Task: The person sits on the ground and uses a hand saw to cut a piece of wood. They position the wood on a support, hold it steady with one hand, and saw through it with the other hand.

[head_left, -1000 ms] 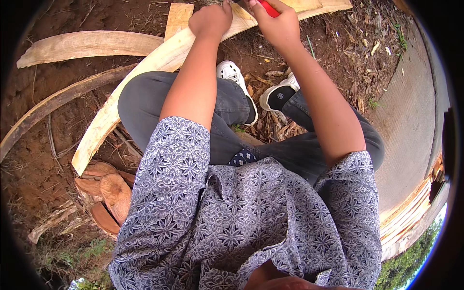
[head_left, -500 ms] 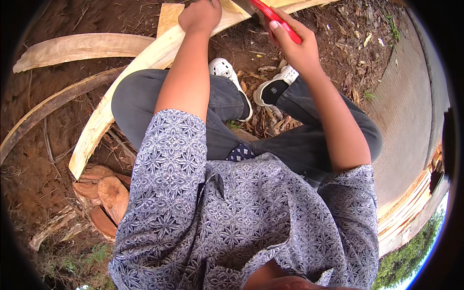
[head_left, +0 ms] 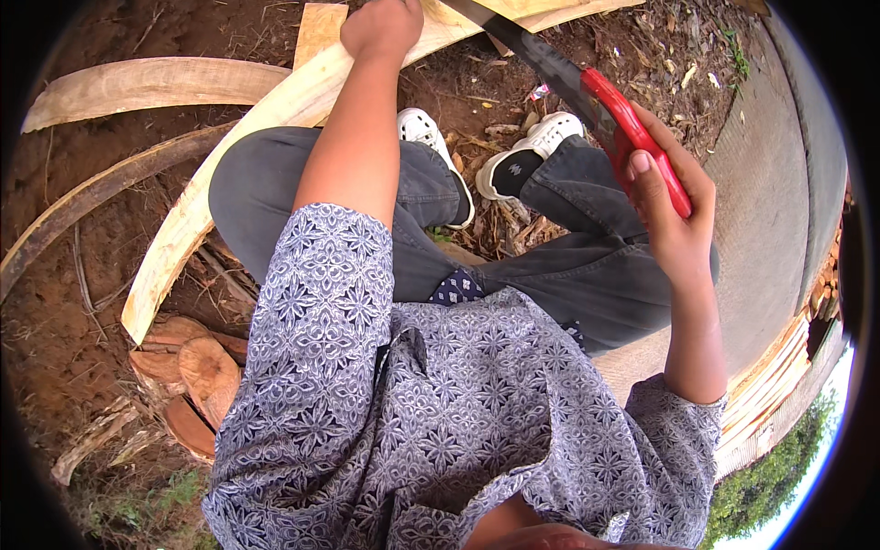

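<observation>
My right hand [head_left: 680, 206] is wrapped round the red handle of a handsaw [head_left: 634, 133], its thumb along the near side. The saw's dark blade [head_left: 536, 57] slants up and left to a long pale plank [head_left: 197, 206], where its far end meets the wood near the top edge. My left hand [head_left: 380, 32] is closed on that plank, just left of the blade; its fingertips are hidden. The curved plank runs from the top right down past my left knee. Under it sticks out a short piece of wood [head_left: 318, 35].
A curved board [head_left: 156, 92] and a narrow bark-edged strip [head_left: 101, 197] lie on the soil at left. Cut wood chunks [head_left: 206, 371] lie beside my left side. White shoes [head_left: 550, 137] are on wood chips ahead. A ribbed grey mat [head_left: 770, 183] spreads at right, near stacked wood [head_left: 765, 394].
My right hand has drawn the saw back toward me and to the right, baring much more of the blade. My left hand has hardly moved on the plank.
</observation>
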Demonstrator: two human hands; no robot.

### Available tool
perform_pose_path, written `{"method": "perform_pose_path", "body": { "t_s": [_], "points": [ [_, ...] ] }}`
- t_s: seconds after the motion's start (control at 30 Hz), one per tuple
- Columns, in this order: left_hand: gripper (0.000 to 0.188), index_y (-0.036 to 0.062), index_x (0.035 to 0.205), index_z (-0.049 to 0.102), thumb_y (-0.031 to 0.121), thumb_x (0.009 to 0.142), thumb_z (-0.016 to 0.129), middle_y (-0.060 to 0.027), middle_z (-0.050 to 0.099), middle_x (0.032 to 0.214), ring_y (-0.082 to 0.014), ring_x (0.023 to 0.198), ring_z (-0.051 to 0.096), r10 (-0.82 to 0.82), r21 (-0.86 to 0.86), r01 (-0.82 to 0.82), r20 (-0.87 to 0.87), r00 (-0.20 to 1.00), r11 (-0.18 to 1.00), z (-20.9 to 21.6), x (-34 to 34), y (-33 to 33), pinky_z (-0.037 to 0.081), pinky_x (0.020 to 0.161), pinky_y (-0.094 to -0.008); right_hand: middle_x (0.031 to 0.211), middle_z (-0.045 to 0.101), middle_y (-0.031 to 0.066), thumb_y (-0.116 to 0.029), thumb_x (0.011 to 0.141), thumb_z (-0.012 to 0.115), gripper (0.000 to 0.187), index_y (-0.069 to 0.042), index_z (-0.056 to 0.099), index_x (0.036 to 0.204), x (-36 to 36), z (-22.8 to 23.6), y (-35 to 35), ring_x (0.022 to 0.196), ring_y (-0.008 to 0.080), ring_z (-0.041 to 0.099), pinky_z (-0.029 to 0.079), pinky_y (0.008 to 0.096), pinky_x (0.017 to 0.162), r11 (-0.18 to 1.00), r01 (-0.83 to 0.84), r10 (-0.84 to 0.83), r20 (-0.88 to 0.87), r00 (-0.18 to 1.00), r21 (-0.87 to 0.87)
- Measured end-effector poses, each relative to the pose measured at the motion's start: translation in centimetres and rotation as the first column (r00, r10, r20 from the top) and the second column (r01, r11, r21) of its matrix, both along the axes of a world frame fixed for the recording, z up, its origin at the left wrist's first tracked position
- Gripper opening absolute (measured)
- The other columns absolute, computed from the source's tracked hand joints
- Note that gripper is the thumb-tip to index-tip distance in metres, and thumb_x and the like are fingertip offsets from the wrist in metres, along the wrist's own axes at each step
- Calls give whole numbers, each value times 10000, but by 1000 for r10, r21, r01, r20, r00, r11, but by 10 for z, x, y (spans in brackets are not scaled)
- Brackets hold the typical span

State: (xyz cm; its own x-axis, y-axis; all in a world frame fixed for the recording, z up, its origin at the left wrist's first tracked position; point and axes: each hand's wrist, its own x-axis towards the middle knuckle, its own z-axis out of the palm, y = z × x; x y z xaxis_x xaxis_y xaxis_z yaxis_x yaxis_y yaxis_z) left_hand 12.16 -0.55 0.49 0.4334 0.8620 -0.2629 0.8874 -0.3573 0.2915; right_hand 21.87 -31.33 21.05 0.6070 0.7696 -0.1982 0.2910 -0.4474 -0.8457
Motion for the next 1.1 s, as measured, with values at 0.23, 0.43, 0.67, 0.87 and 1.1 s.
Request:
{"method": "perform_pose_path", "body": {
  "t_s": [0.23,0.43,0.67,0.87,1.1],
  "points": [
    [596,52,978,797,503,1043,414,-214,764,993,-386,979,735,-19,40,19,-9,1000,999,-4,4,-1,562,866,-510,955,713,16,-281,1003,703,452,-36,652,1379,4,-81,87,845,77,639,515,246,748,994,84,-77,-92,993,71],
    [599,43,1008,799,504,1032,417,-222,761,1022,-391,1019,728,-22,24,24,-88,996,999,-11,6,8,557,891,-505,1031,775,88,-210,991,695,328,19,721,1224,24,-125,144,937,112,674,531,287,858,965,71,-49,-93,994,254],
    [597,27,992,791,487,1038,413,-241,752,1021,-421,1014,717,0,21,2,-76,997,1000,-4,8,4,547,897,-526,1158,741,97,-207,985,727,445,-4,637,1371,12,-194,88,969,107,660,530,289,882,931,48,-10,-105,994,362],
    [592,29,989,791,483,1037,414,-239,753,1017,-418,1008,719,-20,47,23,-63,998,999,-8,5,4,551,893,-521,967,714,18,-302,994,717,468,-48,652,1382,5,-148,87,868,72,646,517,250,748,986,-16,15,11,1000,166],
    [600,20,984,790,482,1037,411,-244,752,1011,-421,996,720,9,46,-6,-76,997,999,0,4,-1,546,895,-527,926,736,40,-256,995,702,394,-65,684,1340,1,-33,10,815,70,633,512,244,758,996,58,-55,-59,997,61]
  ]
}}
